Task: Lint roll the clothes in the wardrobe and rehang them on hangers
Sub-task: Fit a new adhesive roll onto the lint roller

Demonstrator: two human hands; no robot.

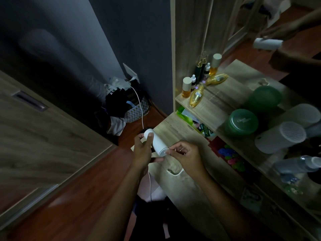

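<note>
A white cylindrical lint roller (157, 142) is held in front of me, above the edge of a wooden dresser (175, 129). My left hand (143, 152) is wrapped around its far end, thumb on top. At the near end of the roller, my right hand (183, 154) pinches the rim with thumb and fingertips. The wardrobe door (43, 136), in wood grain with a recessed handle, fills the left side. No hanging clothes or hangers are in view.
A mirror (243, 32) above the dresser reflects my hands and the roller. Perfume bottles (194, 91), a green jar (241, 121) and a white round device (281, 136) stand on the shelf. A basket of dark clothes (128, 105) sits on the floor in the corner, with a white cable (140, 108) running past.
</note>
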